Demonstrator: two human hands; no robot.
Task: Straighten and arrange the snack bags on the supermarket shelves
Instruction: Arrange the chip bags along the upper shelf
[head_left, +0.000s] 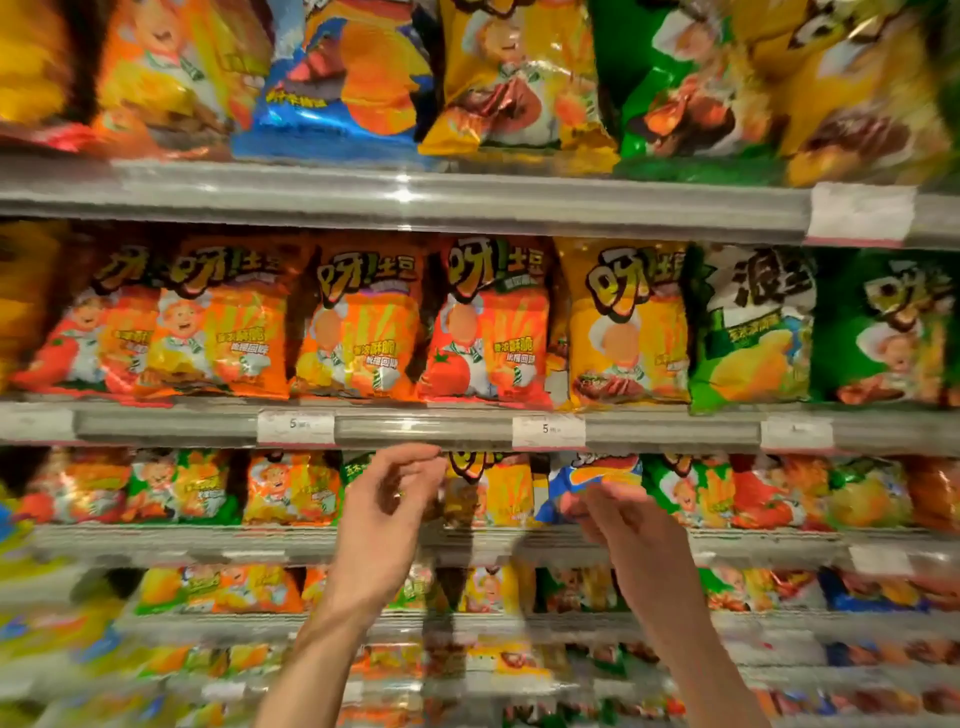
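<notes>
Snack bags fill several shelves. On the third shelf down, a blue snack bag (597, 475) stands tilted between a yellow snack bag (498, 491) and a green one (685, 486). My right hand (618, 525) pinches the blue bag's lower edge. My left hand (387, 501) is raised beside the yellow bag with its fingers curled, the fingertips at that bag's upper left corner. Whether the left hand grips the bag is unclear. The row above holds upright orange bags (358, 327), a yellow bag (626, 327) and green bags (750, 327).
Grey shelf rails carry price tags (548, 431) just above my hands. The top shelf holds larger bags, among them a blue one (337, 78). Lower shelves (311, 623) with more bags are blurred. The shelf edge (260, 543) runs in front of the third row.
</notes>
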